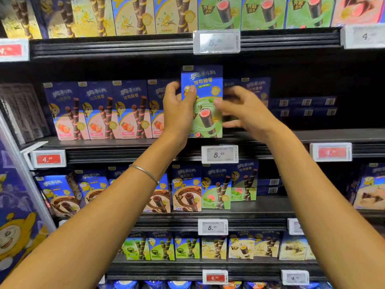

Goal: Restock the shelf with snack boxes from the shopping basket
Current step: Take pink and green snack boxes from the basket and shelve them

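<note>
A blue and green snack box (205,94) stands upright at the front edge of the second shelf (325,136). My left hand (179,109) grips its left side, thumb across the front. My right hand (241,109) is at its right edge, fingers blurred and mostly straight, touching or just off the box. To its left stand several blue and pink strawberry boxes (98,110). Behind and right of it sit darker blue boxes (255,88). The shopping basket is out of view.
The second shelf is dark and open to the right, with flat blue boxes (304,107) stacked at the back. Price tags (219,154) line the shelf edges. Shelves above and below hold more snack boxes (216,188). A blue display panel (14,205) stands at the left.
</note>
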`<state>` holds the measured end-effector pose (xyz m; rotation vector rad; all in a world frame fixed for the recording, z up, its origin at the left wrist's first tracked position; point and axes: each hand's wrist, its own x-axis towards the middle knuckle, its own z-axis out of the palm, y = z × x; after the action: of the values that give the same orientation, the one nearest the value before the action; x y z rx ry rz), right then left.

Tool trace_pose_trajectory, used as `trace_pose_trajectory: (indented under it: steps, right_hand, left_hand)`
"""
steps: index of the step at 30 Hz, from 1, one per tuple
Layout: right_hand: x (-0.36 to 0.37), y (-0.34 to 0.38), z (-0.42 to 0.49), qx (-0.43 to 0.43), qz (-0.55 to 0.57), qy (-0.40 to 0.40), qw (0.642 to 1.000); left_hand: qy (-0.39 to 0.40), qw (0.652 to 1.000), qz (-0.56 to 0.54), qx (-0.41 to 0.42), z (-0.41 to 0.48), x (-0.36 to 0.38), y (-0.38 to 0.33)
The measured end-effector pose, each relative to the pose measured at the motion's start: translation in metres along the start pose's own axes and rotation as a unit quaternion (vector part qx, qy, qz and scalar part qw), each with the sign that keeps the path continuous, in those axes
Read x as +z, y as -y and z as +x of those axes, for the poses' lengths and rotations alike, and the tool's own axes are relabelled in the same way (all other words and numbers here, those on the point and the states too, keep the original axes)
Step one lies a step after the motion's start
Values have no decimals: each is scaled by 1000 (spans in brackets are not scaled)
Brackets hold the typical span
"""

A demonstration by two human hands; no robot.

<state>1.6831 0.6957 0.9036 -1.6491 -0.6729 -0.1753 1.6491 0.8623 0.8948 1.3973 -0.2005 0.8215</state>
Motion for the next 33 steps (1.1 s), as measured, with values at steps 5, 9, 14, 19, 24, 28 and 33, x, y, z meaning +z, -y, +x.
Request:
trace_pose_trajectory:
  steps: [5,9,14,19,24,28,33]
  right_hand:
    - [3,-6,-2,-26,8,13,1000]
    - [-13,-15,0,-16,-40,-71,997]
    - [-24,-28,7,30,-89,-128,987]
    - [-12,-28,13,47,-223,-170,959]
    - [4,-25,27,38,-293,-184,938]
    - [15,-29,37,45,-317,-194,927]
    - [27,-30,48,77,-338,-194,918]
  left_hand:
    - [36,993,89,69,-6,7,-2]
    - [49,911,325,249,-3,-13,-2]
    - [92,728,588,340,16,-40,-14]
    - [102,669,673,298,38,-48,-19]
    - [98,663,702,240,56,-46,-19]
    - [107,679,690,229,60,-45,-17]
    - [115,651,717,222,64,-44,-13]
